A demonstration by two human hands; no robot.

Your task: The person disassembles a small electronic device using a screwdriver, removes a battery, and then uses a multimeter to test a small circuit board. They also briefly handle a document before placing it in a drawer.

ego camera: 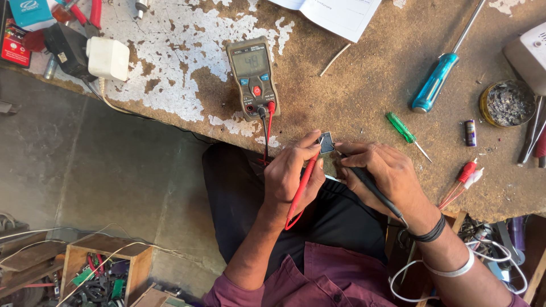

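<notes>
Red plastic marks the slim test probe (303, 185) that the left hand (293, 176) grips like a pen, its tip pointing up at a small dark square component (326, 142) with a pale bluish face, pinched at the worktop's near edge between the fingertips of both hands. Beside it, the right hand (381, 173) is closed around a thin black test probe (372, 190), whose tip also meets the little square from the right. Both probe leads, one red and one black, run up to a grey handheld multimeter (252, 77) with a lit display and a red button, lying flat on the brown worktop (369, 79), whose white paint has flaked away in patches. To the right lie a large screwdriver with a clear blue handle (435, 82), a small screwdriver with a green handle (402, 127), a small cylindrical battery (470, 133), a round tin of grey residue (507, 102) and a pair of red and white plugs (469, 171). At the far left sit a white boxy adapter (108, 58) and a black one (65, 48). Below, on the floor, a wooden box (105, 270) holds tangled wires and parts.
</notes>
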